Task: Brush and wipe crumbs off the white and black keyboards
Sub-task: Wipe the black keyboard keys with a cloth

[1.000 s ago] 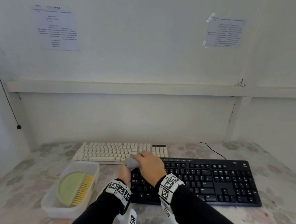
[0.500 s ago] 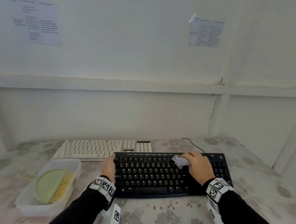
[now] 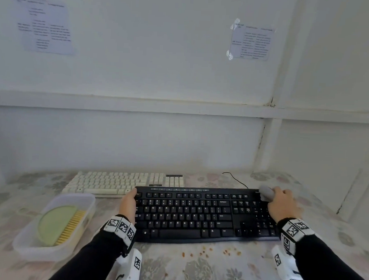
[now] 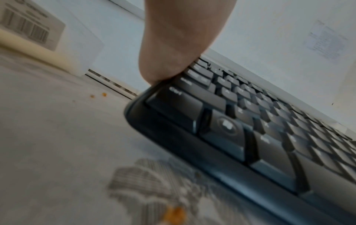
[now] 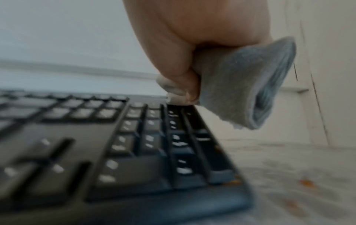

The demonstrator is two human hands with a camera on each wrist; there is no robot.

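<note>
The black keyboard [image 3: 196, 215] lies in front of me, with the white keyboard [image 3: 113, 183] behind it to the left. My left hand [image 3: 129, 201] holds the black keyboard's left edge, thumb on top near the far corner. My right hand [image 3: 283, 204] grips a bunched grey cloth [image 3: 266, 193] at the keyboard's far right corner, over the number pad. In the right wrist view the cloth [image 5: 240, 85] sticks out of my fist [image 5: 192, 38] just above the keys [image 5: 96, 144]. Orange crumbs [image 3: 227, 252] lie on the table in front of the black keyboard.
A clear plastic tub [image 3: 24, 245] at the left front holds a green brush [image 3: 57, 223] with yellow bristles. A thin black cable [image 3: 235, 180] runs behind the black keyboard. The wall stands close behind both keyboards. A flowered cloth [image 3: 204, 271] covers the table.
My right hand has swept the cloth from the black keyboard's left end across to its far right corner. My left hand has settled on the keyboard's left edge.
</note>
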